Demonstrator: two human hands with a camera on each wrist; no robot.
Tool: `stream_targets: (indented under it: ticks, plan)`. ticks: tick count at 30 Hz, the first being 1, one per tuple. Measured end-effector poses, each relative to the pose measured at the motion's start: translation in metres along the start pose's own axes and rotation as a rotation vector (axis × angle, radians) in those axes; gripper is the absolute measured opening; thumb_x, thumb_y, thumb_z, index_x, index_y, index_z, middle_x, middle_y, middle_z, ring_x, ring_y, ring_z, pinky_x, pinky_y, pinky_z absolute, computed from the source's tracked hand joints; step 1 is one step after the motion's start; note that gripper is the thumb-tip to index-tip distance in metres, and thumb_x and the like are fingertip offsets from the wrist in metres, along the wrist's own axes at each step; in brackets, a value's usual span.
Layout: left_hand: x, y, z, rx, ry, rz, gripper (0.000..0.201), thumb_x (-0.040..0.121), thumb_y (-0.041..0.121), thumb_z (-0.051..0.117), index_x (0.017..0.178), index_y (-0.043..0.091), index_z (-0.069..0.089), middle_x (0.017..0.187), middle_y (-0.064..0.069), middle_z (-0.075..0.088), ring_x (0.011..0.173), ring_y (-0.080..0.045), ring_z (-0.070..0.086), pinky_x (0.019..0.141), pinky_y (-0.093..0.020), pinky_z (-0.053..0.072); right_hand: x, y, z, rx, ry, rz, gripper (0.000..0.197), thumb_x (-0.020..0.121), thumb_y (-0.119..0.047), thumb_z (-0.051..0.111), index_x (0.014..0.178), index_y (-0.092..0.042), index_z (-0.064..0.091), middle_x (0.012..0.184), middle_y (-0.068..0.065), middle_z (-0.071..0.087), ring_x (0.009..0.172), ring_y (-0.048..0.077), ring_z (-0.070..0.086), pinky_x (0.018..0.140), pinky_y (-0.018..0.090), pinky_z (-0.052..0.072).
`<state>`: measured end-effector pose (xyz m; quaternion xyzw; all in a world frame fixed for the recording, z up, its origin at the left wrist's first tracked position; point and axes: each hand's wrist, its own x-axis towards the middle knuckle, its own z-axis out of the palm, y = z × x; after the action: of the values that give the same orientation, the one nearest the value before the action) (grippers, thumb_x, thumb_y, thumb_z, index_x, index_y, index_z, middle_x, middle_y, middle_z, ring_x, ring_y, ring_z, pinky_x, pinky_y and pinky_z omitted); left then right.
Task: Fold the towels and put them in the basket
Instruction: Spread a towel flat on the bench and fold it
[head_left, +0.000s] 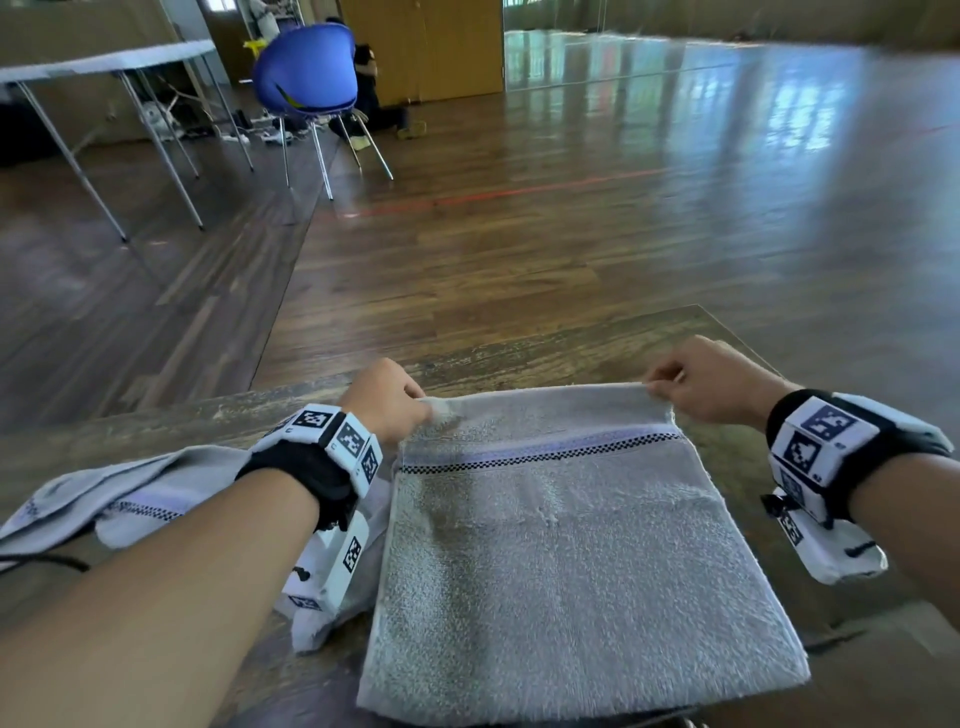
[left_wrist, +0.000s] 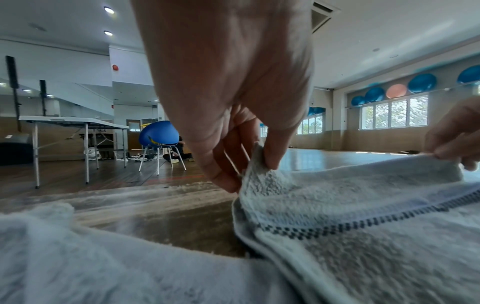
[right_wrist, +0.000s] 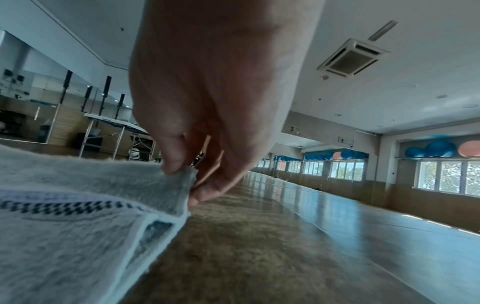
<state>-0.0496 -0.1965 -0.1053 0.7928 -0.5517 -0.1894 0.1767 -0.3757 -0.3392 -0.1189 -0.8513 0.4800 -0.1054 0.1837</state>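
Note:
A grey towel (head_left: 566, 561) with a checked stripe lies folded on the wooden table (head_left: 545, 353) in front of me. My left hand (head_left: 387, 400) pinches its far left corner, and my right hand (head_left: 706, 382) pinches its far right corner. In the left wrist view, thumb and fingers of the left hand (left_wrist: 249, 168) clamp the towel (left_wrist: 363, 226) corner, slightly lifted. The right wrist view shows the right hand (right_wrist: 192, 181) pinching the towel (right_wrist: 78, 216) corner just above the table. A second grey towel (head_left: 124, 499) lies crumpled under my left forearm. No basket is in view.
The table's far edge (head_left: 467, 364) runs just beyond my hands, with wooden floor (head_left: 623, 208) past it. A blue chair (head_left: 309, 73) and a white folding table (head_left: 104, 62) stand far back left, with a person sitting on the floor behind the chair.

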Motion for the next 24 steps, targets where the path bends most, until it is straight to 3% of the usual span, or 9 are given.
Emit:
stream_targets:
  ticks: [4,8,11,14,18,21,24]
  plan:
    - [-0.005,-0.001,-0.019,0.005,0.012,-0.016,0.007,0.083,0.020,0.079,0.081,0.014,0.083,0.065,0.000,0.072,0.052,-0.011,0.052,0.048,-0.020,0.037,-0.010,-0.001,-0.013,0.031,0.053,-0.050,0.038,0.091,-0.013,0.070,0.063,-0.038,0.072,0.061,-0.028,0.065,0.063,-0.005,0.057,0.061,0.015,0.037]
    - [-0.018,0.003,-0.040,-0.030,0.028,-0.030,0.007,0.073,0.017,0.087,0.079,0.016,0.083,0.072,-0.001,0.076,0.070,-0.013,0.064,0.058,-0.022,0.048,-0.019,-0.009,-0.032,0.032,0.091,-0.055,0.019,0.089,-0.011,0.073,0.082,-0.026,0.082,0.057,-0.029,0.064,0.064,-0.010,0.060,0.059,0.007,0.034]
    - [-0.034,0.013,-0.057,-0.072,0.100,-0.033,0.012,0.067,0.013,0.090,0.076,0.013,0.082,0.073,-0.006,0.076,0.076,-0.018,0.066,0.072,-0.035,0.055,-0.028,-0.020,-0.054,0.024,0.119,-0.066,0.013,0.087,-0.012,0.076,0.085,-0.023,0.083,0.058,-0.024,0.064,0.061,-0.010,0.059,0.056,0.003,0.034]
    - [-0.054,0.026,-0.075,-0.096,0.166,-0.039,0.015,0.063,0.011,0.092,0.074,0.011,0.082,0.073,-0.007,0.076,0.073,-0.018,0.065,0.069,-0.034,0.055,-0.042,-0.037,-0.081,0.028,0.147,-0.103,0.012,0.084,-0.011,0.079,0.085,-0.022,0.083,0.073,-0.017,0.072,0.072,-0.005,0.064,0.066,0.011,0.040]
    - [-0.087,0.044,-0.106,-0.101,0.231,0.001,0.021,0.059,0.006,0.094,0.074,0.010,0.080,0.071,-0.005,0.074,0.070,-0.017,0.065,0.067,-0.030,0.053,-0.068,-0.059,-0.122,0.097,0.193,-0.161,0.012,0.082,-0.007,0.081,0.086,-0.018,0.078,0.079,-0.003,0.075,0.076,0.015,0.071,0.076,0.031,0.055]
    - [-0.109,0.065,-0.136,-0.103,0.284,0.046,0.031,0.057,0.007,0.095,0.082,0.005,0.077,0.076,-0.006,0.074,0.073,-0.018,0.066,0.069,-0.028,0.054,-0.084,-0.076,-0.156,0.101,0.230,-0.163,0.010,0.087,-0.009,0.077,0.094,-0.016,0.072,0.089,0.004,0.075,0.082,0.018,0.070,0.077,0.032,0.053]
    - [-0.122,0.093,-0.167,-0.066,0.367,0.129,0.029,0.060,0.011,0.093,0.086,0.007,0.080,0.083,-0.011,0.076,0.084,-0.025,0.071,0.082,-0.035,0.057,-0.093,-0.094,-0.193,0.081,0.361,-0.166,0.011,0.092,-0.010,0.072,0.102,-0.008,0.075,0.096,0.008,0.074,0.087,0.020,0.067,0.084,0.032,0.050]
